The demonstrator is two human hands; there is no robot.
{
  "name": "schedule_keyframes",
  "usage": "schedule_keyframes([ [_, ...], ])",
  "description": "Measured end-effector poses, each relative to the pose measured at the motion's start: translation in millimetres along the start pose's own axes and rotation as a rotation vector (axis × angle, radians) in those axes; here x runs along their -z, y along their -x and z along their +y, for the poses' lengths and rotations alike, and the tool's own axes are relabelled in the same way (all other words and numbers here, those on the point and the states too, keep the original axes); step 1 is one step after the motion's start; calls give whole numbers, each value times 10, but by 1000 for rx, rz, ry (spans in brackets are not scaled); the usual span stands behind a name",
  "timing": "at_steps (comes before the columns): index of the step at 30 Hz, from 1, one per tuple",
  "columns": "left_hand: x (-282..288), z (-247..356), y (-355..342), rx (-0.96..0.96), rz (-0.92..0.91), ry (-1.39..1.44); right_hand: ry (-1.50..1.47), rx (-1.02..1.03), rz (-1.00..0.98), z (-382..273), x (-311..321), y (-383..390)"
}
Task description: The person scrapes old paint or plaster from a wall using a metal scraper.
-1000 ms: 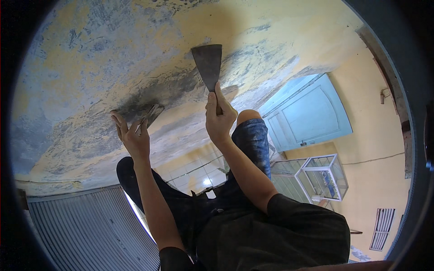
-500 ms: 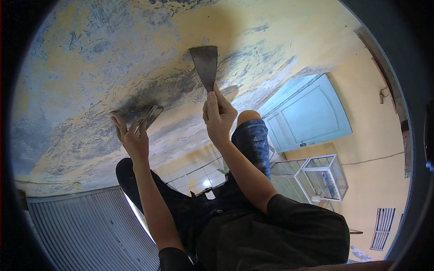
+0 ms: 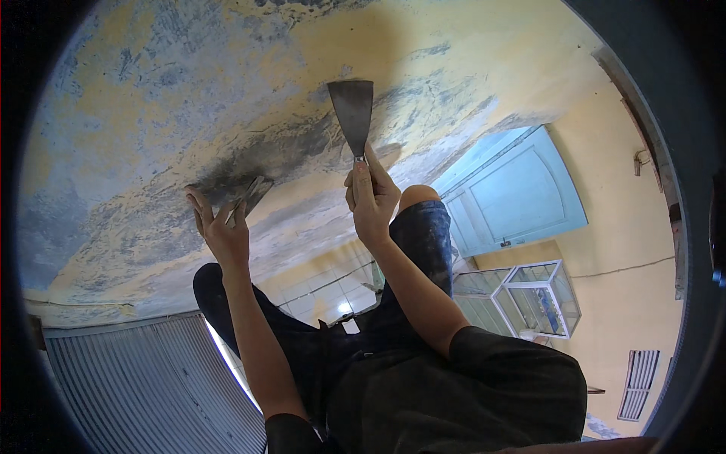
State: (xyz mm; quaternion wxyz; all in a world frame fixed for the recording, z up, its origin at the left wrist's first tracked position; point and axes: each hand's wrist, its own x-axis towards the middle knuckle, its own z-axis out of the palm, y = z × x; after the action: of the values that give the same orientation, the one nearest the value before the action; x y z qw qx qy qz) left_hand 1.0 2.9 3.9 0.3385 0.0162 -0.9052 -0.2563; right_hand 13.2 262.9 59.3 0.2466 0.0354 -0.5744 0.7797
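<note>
My right hand (image 3: 369, 208) grips the handle of a dark metal putty knife (image 3: 351, 106), its flared blade raised against the mottled wall (image 3: 136, 106) of flaking yellow, grey and bluish paint. My left hand (image 3: 225, 231) is closed on a wide, dark metal blade tool (image 3: 249, 198) with a pale handle, lower and farther left, at a darkened patch of that wall. Its fingers curl about the tool, which is partly hidden behind them.
My knees (image 3: 416, 198) are bent below the wall. At the right are a light blue door (image 3: 522, 193), a glass display cabinet (image 3: 535, 300) and a wall vent (image 3: 637, 384). A corrugated metal shutter (image 3: 144, 378) stands at lower left, and white tiles (image 3: 318, 287) show beyond my legs.
My right hand and its putty knife have shifted slightly down and to the right. My left hand and its tool have barely moved.
</note>
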Motion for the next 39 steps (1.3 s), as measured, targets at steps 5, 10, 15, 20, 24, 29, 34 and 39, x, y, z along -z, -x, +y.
schedule_keyframes([
  [5, 5, 4, 5, 22, -13, 36, 48, 69, 14, 25, -16, -34],
  [10, -5, 9, 6, 4, -2, 13, 26, 63, 9, 56, -17, -30],
  [15, -29, 16, 9, -1, 3, 11, 26, 35, 60, 42, -73, -59],
  [20, -11, 54, -2, 7, -2, 21, -17, 15, 96, 58, -110, -69],
  [24, -29, -15, 5, -17, 15, 16, 53, 108, 95, 106, -126, -96],
  [29, -4, 27, -6, 2, 10, 37, 29, 36, 99, -24, -209, -163],
  [34, 15, -9, 27, 5, 4, 15, -65, 205, 174, -722, -393, -826],
  [39, -23, -78, 18, 3, -33, -16, 46, 205, 137, -218, -26, -465],
])
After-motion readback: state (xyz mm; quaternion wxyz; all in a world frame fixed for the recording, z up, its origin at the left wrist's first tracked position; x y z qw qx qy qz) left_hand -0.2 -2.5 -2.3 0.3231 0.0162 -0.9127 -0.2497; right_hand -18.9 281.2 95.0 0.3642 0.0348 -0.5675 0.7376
